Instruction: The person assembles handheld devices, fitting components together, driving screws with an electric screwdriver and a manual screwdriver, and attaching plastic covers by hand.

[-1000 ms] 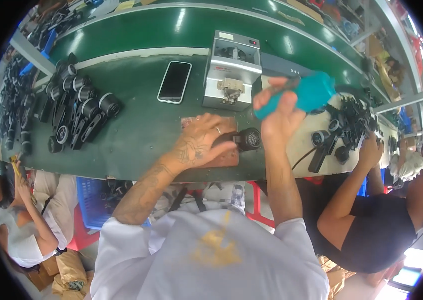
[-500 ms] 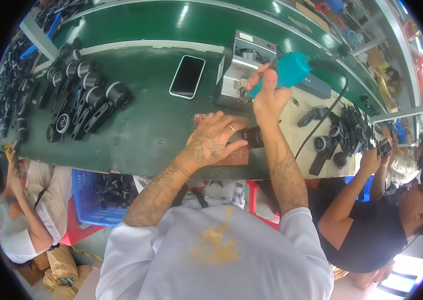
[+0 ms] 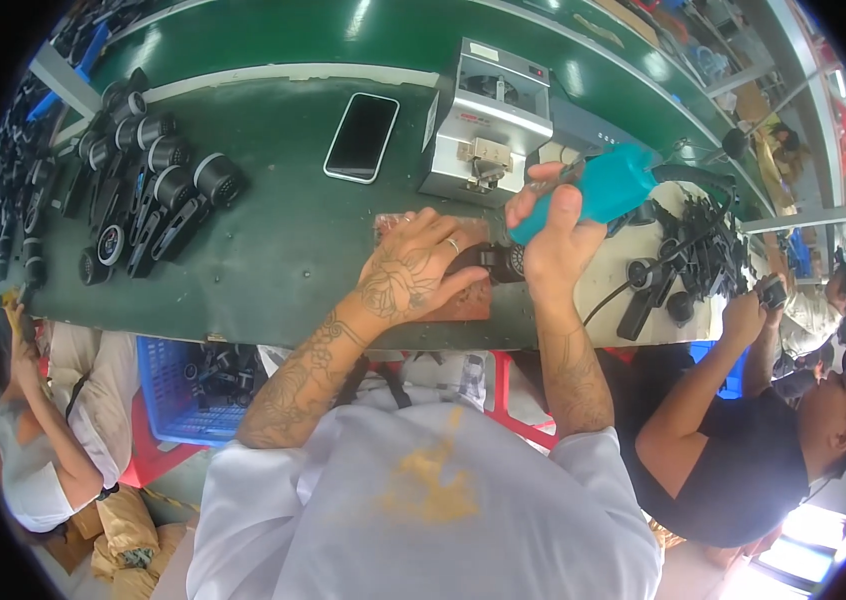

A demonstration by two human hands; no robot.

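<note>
My left hand (image 3: 411,266) is closed on a black handheld device part (image 3: 505,261) with a round head, pressing it against a reddish pad (image 3: 461,309) on the bench. Its handle is mostly covered by my fingers. In my right hand (image 3: 561,232) is a teal electric screwdriver (image 3: 611,185), gripped with the fingers wrapped round its body. The tool is tilted above the black part's round end, its cable running off to the right. Its tip is hidden behind my hand, so contact with the part cannot be made out.
A grey metal machine (image 3: 491,130) stands behind my hands, with a phone (image 3: 361,138) to its left. Similar black parts lie in piles left (image 3: 158,175) and right (image 3: 688,245). A blue crate (image 3: 168,400) sits below the bench. People work on both sides.
My right hand and the screwdriver have moved right and down, away from the machine's front. More of the black part's round end now shows beside my left hand.
</note>
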